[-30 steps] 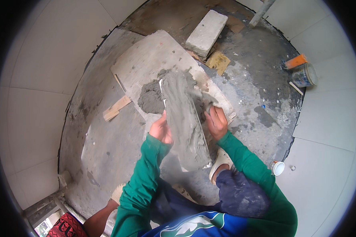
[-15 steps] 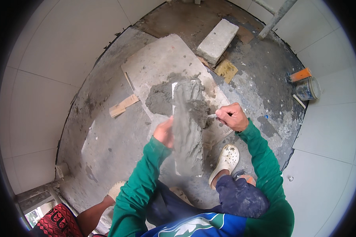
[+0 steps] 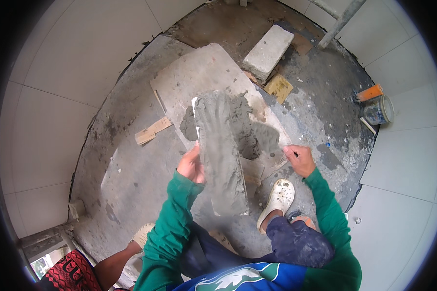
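Observation:
A long narrow tile (image 3: 196, 104), its top coated with wet grey mortar (image 3: 219, 150), is tilted in front of me. My left hand (image 3: 192, 165) is closed on its left edge, with some fingers hidden beneath it. My right hand (image 3: 300, 159) is closed round the handle of a trowel (image 3: 267, 137), whose mortar-smeared blade points left, over the mortar heap. That heap (image 3: 243, 109) of wet mortar lies just beyond the tile on a pale flat board (image 3: 204, 65), partly hidden by the tile.
A pale concrete block (image 3: 268, 51) lies beyond the board beside a yellowish scrap (image 3: 278, 88). Wood strips (image 3: 153, 131) rest on the left. A bucket (image 3: 378, 109) and an orange tube (image 3: 370, 92) stand by the right wall. Another person's leg (image 3: 115, 262) is at lower left.
The trowel has come away from the tile's right edge, moving right and slightly nearer with my right hand. The tile's far end has shifted left, and its mortar looks smoother.

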{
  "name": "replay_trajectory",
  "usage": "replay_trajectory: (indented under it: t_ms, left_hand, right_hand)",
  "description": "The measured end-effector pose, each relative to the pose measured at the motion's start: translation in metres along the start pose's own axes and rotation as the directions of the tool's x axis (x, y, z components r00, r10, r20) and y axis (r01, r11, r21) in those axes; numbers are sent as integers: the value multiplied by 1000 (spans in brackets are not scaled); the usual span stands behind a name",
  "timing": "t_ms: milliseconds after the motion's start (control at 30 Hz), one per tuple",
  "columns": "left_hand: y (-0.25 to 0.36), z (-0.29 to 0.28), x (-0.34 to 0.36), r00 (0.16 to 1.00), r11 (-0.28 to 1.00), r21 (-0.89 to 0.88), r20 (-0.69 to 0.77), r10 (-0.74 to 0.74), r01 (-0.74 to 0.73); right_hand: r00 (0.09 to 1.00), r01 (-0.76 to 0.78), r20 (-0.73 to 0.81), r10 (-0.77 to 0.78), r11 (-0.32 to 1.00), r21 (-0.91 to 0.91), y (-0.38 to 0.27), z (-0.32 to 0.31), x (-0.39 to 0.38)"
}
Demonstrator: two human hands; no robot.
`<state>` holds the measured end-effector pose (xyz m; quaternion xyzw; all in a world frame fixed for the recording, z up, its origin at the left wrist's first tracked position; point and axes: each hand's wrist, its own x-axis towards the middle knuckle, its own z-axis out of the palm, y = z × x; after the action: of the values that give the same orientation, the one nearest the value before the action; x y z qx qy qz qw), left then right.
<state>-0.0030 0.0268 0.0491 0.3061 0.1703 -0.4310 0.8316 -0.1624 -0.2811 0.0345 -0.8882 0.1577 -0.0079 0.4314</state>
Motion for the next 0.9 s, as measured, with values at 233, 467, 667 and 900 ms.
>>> replay_trajectory:
  t_ms: [233,467,667,900]
  left_hand:
    - [-17,13,2,993,997,-27,89,-71,73]
    - [-25,8,-1,982,990,-14,126,-141,143]
    - [-8,-8,2,990,986,-116,87,-111,121]
    - [9,-21,11,995,983,-181,95,32,-14]
  right_hand:
    - [659,496,-513,-550,830,-253,-41,75,24]
    - [582,642,-450,-677,722,-257,-56,102,60]
    - [808,409,-394,-438,898,-161,3,140,23]
    - [952,-179,-112,284,816,549,-20,87,31]
